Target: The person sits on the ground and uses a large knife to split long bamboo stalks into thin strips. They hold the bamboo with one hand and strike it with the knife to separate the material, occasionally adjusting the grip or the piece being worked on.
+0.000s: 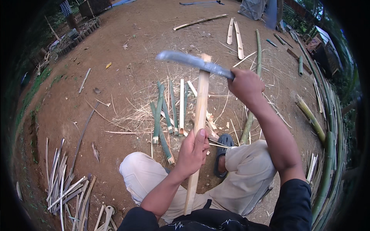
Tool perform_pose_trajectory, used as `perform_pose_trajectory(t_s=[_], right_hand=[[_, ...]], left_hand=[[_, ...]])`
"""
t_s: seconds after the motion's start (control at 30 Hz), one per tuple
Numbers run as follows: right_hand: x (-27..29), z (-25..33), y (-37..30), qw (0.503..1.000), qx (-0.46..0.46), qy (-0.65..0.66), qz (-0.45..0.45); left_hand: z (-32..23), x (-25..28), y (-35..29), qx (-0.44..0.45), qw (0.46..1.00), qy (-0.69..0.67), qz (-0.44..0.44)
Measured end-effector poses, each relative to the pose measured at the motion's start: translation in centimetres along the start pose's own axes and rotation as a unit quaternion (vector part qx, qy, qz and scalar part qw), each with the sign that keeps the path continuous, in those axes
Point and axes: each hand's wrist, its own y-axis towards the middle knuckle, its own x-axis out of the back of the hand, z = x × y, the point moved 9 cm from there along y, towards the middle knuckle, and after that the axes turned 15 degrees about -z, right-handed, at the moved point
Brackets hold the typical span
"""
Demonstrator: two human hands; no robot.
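Observation:
My left hand (191, 151) is wrapped around the lower middle of a long pale wooden slat (200, 104), which stands tilted between my knees with its lower end near my lap. In my right hand (246, 86) is the handle of a machete (185, 59). Its curved blade, a little blurred, points left and lies across the slat near the slat's top end; I cannot tell whether it touches. Beyond my left hand, several split green bamboo pieces (157, 115) lie on the ground among shavings (133, 115).
A bundle of thin strips (63, 184) lies at the lower left. Long green bamboo poles (327, 169) line the right side. A bamboo pole (258, 50) and split halves (238, 40) lie farther out on the bare dirt. My sandalled foot (223, 154) is beside the shavings.

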Motion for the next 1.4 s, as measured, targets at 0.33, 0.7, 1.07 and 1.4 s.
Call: perform_pose_trajectory(t_s=[0.33, 0.7, 1.07, 1.4], right_hand=[[-0.2, -4.2, 0.8, 0.998, -0.059, -0.008, 0.002], [-3.8, -5.0, -3.4, 0.865, -0.318, 0.375, 0.103], [0.0, -1.6, -1.4, 0.746, -0.324, 0.581, 0.004], [-1.3, -4.6, -2.2, 0.746, -0.345, 0.570, -0.005]], left_hand=[[-1.6, -0.9, -0.3, -0.099, 0.995, 0.013, 0.028], [-1.3, -2.0, 0.9, 0.056, 0.968, -0.195, 0.144], [1.7, -3.1, 1.0, 0.093, 0.967, -0.157, 0.177], [2.5, -2.4, 1.9, 0.090, 0.987, -0.082, 0.109]])
